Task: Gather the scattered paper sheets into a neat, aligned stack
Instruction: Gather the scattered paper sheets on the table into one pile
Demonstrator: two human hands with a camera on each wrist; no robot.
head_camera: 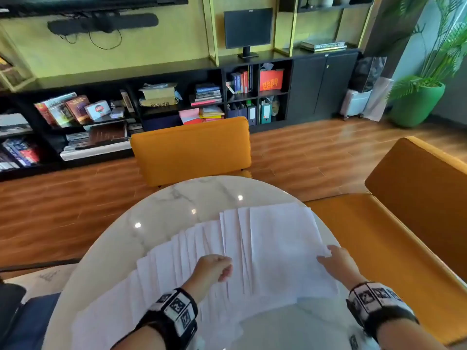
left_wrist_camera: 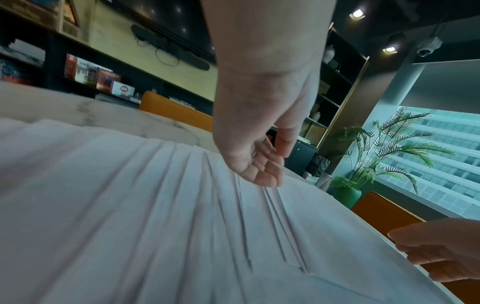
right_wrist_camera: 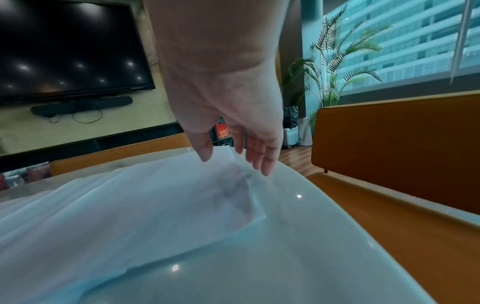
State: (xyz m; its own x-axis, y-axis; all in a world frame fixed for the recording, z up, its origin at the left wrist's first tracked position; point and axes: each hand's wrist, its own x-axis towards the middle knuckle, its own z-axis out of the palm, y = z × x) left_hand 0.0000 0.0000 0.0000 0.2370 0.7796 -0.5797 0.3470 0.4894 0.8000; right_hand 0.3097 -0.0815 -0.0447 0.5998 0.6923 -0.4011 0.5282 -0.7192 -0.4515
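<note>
Several white paper sheets [head_camera: 278,248] lie fanned in an overlapping row across the round marble table [head_camera: 177,205], running from the near left to the right. My left hand [head_camera: 222,271] is over the middle of the fan, its fingers curled into the palm and holding nothing; in the left wrist view the curled fingers [left_wrist_camera: 259,172] are just at the sheets' [left_wrist_camera: 155,205] surface. My right hand [head_camera: 328,257] is at the right edge of the top sheet. There its thumb [right_wrist_camera: 205,154] rests on the sheet [right_wrist_camera: 155,201] and its straight fingers [right_wrist_camera: 262,162] lie just beyond the edge.
An orange chair [head_camera: 192,150] stands at the table's far side and another [head_camera: 409,223] close on the right. The table's rim [right_wrist_camera: 363,240] runs just right of the sheets. Shelves, a monitor and a potted plant stand beyond on the wooden floor.
</note>
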